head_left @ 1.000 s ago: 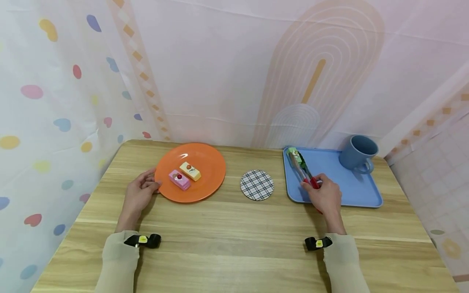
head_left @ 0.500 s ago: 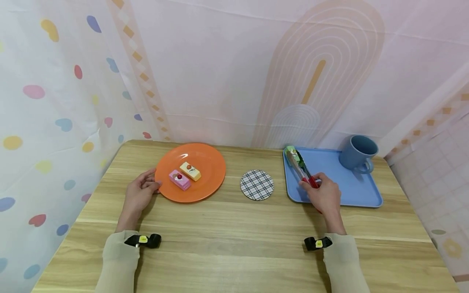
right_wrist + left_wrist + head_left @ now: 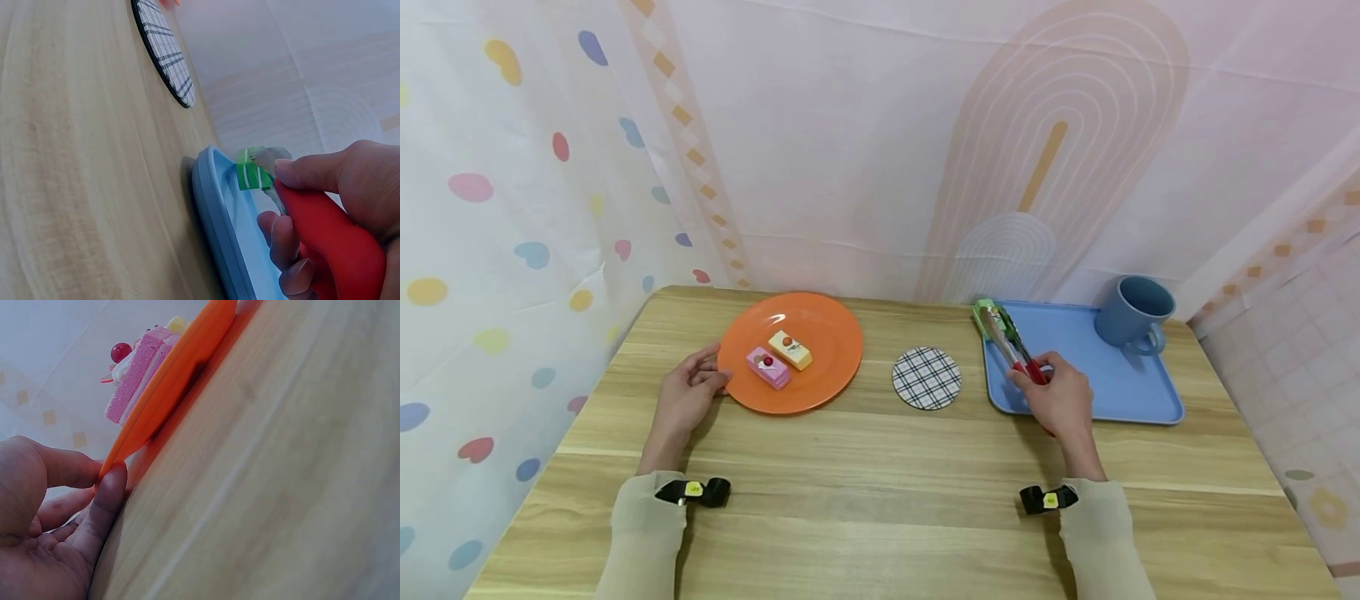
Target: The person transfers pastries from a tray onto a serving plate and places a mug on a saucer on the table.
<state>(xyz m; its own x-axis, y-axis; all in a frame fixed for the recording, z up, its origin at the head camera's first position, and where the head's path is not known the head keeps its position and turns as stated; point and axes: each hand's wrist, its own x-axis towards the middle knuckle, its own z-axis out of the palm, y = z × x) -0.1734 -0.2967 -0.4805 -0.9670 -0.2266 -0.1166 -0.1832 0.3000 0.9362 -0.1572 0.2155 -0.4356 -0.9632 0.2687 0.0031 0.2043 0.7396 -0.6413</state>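
Green cake (image 3: pixel 982 310): caught between the tips of the tongs (image 3: pixel 337 237), at the far left corner of the tray (image 3: pixel 1120 392), overlapping the rim in the head view. Touching that rim or clear of it: cannot tell.

State of the hands: fingers of the right hand (image 3: pixel 1063 400) wrapped round the tongs, squeezing them narrow on the cake; with the left hand (image 3: pixel 685 398), pinching the left edge of the plate (image 3: pixel 835 350), as if to steady it. On the plate, side by side, pink cake (image 3: pixel 767 368) and yellow cake (image 3: pixel 790 350). Between plate and tray, flat on the desk (image 3: pixel 865 517), the coaster (image 3: pixel 927 378); at the far right of the tray, upright, the mug (image 3: pixel 1131 312).

Step in hand, by the look of it: carrying the green cake out of the tray, most likely towards the plate. Called for next: even pressure on the tongs, enough height to clear the rim, a pass leftward beyond the coaster, then a gentle lowering beside the yellow cake.

Against half a second ago: green cake farther left, from inside the corner to across the edge; tongs and right hand shifted slightly the same way. No visible change in left hand, plate, coaster or mug.
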